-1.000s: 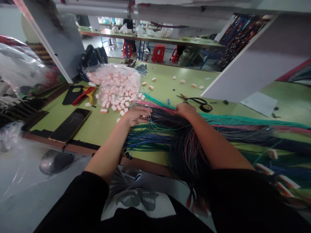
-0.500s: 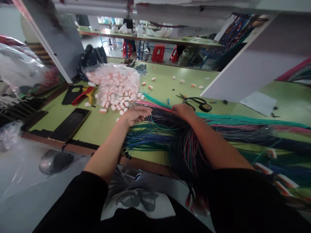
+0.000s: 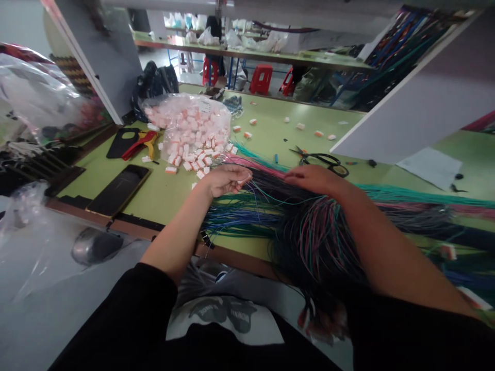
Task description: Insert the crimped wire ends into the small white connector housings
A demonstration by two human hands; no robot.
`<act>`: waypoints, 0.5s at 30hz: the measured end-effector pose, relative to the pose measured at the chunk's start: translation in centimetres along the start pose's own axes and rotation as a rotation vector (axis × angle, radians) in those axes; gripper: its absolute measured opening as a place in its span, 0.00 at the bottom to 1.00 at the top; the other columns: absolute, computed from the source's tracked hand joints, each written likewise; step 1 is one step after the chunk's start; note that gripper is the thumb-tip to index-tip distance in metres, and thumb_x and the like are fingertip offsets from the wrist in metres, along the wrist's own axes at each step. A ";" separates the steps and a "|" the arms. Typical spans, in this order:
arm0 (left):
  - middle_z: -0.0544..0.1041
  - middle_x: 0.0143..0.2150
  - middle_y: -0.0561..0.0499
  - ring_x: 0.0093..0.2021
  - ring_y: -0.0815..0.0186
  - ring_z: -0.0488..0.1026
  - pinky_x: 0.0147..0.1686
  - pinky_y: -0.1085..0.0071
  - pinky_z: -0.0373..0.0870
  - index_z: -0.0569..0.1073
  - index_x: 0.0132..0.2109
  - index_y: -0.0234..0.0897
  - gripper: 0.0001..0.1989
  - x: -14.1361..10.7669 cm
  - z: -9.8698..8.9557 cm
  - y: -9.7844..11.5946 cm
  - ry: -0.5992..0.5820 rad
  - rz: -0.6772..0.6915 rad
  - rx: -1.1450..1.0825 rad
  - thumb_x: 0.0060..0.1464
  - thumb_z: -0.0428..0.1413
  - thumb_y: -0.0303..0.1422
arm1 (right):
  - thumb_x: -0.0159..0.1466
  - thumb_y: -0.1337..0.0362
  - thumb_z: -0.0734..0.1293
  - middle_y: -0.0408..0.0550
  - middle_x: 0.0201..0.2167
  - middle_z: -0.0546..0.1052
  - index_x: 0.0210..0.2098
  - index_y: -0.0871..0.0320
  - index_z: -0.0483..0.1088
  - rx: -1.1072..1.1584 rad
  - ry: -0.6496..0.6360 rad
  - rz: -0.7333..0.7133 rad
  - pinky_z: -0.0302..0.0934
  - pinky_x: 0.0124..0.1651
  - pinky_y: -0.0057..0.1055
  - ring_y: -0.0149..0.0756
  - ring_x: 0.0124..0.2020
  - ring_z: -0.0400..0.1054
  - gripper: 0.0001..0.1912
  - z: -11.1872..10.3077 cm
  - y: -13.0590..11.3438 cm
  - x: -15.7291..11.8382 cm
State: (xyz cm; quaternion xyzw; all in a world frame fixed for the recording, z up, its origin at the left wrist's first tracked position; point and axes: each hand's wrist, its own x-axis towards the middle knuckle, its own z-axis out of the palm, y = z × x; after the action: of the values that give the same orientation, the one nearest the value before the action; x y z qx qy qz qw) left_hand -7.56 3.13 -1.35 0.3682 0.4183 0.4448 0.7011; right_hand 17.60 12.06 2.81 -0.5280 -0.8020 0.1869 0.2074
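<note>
My left hand (image 3: 231, 180) is pinched shut at the left ends of the wires, with a small white piece between its fingertips and thin green and blue wires (image 3: 258, 203) running from it. My right hand (image 3: 311, 179) lies over the dark wire bundle (image 3: 266, 186), its fingers stretched forward and touching or just above the strands. Pink wires (image 3: 251, 164) and teal wires (image 3: 406, 195) run along the bundle. Nearer the table edge lie blue wires (image 3: 247, 217). A looped heap of pink, green and black wires (image 3: 320, 232) hangs over the edge below my right forearm.
A clear bag of white-and-orange connectors (image 3: 193, 126) lies behind my left hand. Black scissors (image 3: 320, 158), a red-and-yellow tool (image 3: 141, 145) and a dark phone (image 3: 119, 190) rest on the green table (image 3: 162, 198). A grey panel (image 3: 410, 103) stands at the right.
My right hand has shifted right along the bundle, and its fingers have straightened. The left hand keeps its pinch. The whole view has shifted slightly.
</note>
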 end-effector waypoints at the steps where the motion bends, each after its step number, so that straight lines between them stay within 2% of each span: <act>1: 0.72 0.23 0.56 0.17 0.81 0.64 0.18 0.81 0.57 0.73 0.35 0.30 0.02 0.0 0.0 0.0 -0.002 0.004 0.007 0.56 0.59 0.23 | 0.48 0.74 0.72 0.45 0.21 0.75 0.21 0.60 0.74 -0.008 -0.030 0.031 0.53 0.32 0.30 0.28 0.24 0.63 0.05 -0.4 -0.4 -0.1; 3: 0.71 0.22 0.57 0.17 0.80 0.64 0.17 0.81 0.56 0.73 0.35 0.30 0.02 -0.1 0.0 0.1 -0.011 0.005 0.030 0.57 0.59 0.24 | 0.57 0.73 0.66 0.48 0.25 0.76 0.26 0.61 0.76 -0.015 0.068 0.081 0.51 0.32 0.32 0.27 0.24 0.59 0.07 -1.6 -0.9 -0.3; 5: 0.71 0.22 0.57 0.17 0.80 0.65 0.17 0.81 0.56 0.72 0.35 0.30 0.02 -0.2 0.1 0.2 -0.016 -0.010 0.054 0.58 0.57 0.23 | 0.65 0.70 0.54 0.53 0.30 0.75 0.40 0.65 0.77 0.016 0.258 0.133 0.49 0.30 0.34 0.26 0.22 0.52 0.19 -2.7 -1.3 -0.6; 7: 0.71 0.22 0.57 0.17 0.79 0.66 0.18 0.81 0.57 0.72 0.36 0.30 0.03 -0.3 0.3 0.4 -0.006 -0.028 0.069 0.58 0.56 0.22 | 0.68 0.68 0.50 0.55 0.32 0.74 0.49 0.67 0.73 0.082 0.330 0.140 0.50 0.29 0.34 0.26 0.20 0.49 0.23 -3.1 -2.1 -1.2; 8: 0.71 0.22 0.57 0.17 0.79 0.66 0.17 0.80 0.58 0.72 0.36 0.30 0.03 -0.4 0.4 0.4 0.002 -0.038 0.076 0.59 0.55 0.22 | 0.67 0.65 0.54 0.53 0.31 0.75 0.48 0.65 0.74 0.104 0.274 0.117 0.52 0.30 0.34 0.26 0.21 0.51 0.21 -2.9 -2.7 -1.5; 10: 0.71 0.21 0.57 0.16 0.78 0.67 0.17 0.80 0.57 0.71 0.36 0.30 0.04 -0.5 0.6 0.6 0.016 -0.052 0.089 0.59 0.53 0.22 | 0.61 0.62 0.64 0.49 0.29 0.76 0.38 0.58 0.78 0.045 0.013 0.024 0.56 0.35 0.34 0.29 0.25 0.61 0.11 -2.2 -4.0 -2.1; 11: 0.71 0.21 0.57 0.16 0.78 0.67 0.16 0.80 0.57 0.71 0.36 0.30 0.04 -0.6 0.7 0.6 0.022 -0.057 0.094 0.60 0.53 0.21 | 0.59 0.62 0.67 0.48 0.28 0.76 0.31 0.56 0.77 -0.063 -0.116 0.003 0.57 0.38 0.35 0.33 0.28 0.65 0.07 -1.9 -4.6 -2.3; 12: 0.71 0.21 0.57 0.16 0.78 0.67 0.16 0.79 0.57 0.71 0.36 0.30 0.04 -0.6 0.7 0.6 0.026 -0.062 0.097 0.60 0.53 0.21 | 0.57 0.64 0.69 0.48 0.26 0.76 0.24 0.56 0.75 -0.188 -0.179 0.022 0.57 0.40 0.37 0.36 0.31 0.67 0.06 -1.8 -5.1 -2.4; 13: 0.71 0.21 0.57 0.15 0.78 0.67 0.17 0.79 0.58 0.71 0.36 0.30 0.04 -0.6 0.8 0.6 0.029 -0.063 0.097 0.60 0.53 0.21 | 0.57 0.66 0.68 0.49 0.25 0.75 0.20 0.57 0.73 -0.295 -0.167 0.052 0.57 0.41 0.38 0.38 0.32 0.67 0.10 -1.8 -5.5 -2.4; 15: 0.71 0.22 0.57 0.16 0.78 0.66 0.18 0.79 0.59 0.71 0.36 0.30 0.04 -0.6 0.8 0.6 0.029 -0.057 0.089 0.59 0.53 0.22 | 0.58 0.67 0.66 0.51 0.23 0.72 0.18 0.58 0.70 -0.291 -0.003 0.034 0.56 0.39 0.39 0.37 0.30 0.66 0.12 -2.3 -6.0 -2.7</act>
State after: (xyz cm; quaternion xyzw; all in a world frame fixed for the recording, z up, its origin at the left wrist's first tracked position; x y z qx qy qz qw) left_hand -7.19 2.66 -0.41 0.3804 0.4580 0.4110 0.6904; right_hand 15.17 7.57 7.46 -0.5656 -0.8120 0.0729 0.1246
